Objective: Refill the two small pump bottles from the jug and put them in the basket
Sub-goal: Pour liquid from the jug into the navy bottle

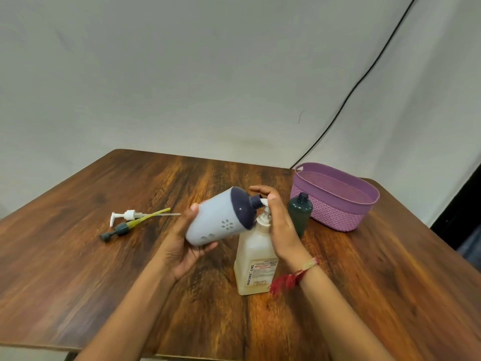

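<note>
Grip status: my left hand (179, 246) wraps the pale bottle (218, 220), held tilted with its open neck at the spout of the jug (256, 259). My right hand (279, 222) cups the jug's pump (263, 204), fingers curved over it. Jug stands on the table (104, 277). Green bottle (299, 213) stands just beside the basket (335, 211). White pump (127, 215) and grey pump (118, 228) lie well left.

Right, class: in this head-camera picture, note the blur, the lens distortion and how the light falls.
Head view: the table fans out toward the camera, a wide-angle effect; light is soft and even, with faint shadows beside the jug and basket; the right hand and the pale bottle in the left hand look smeared; the jug's small print is unreadable.
</note>
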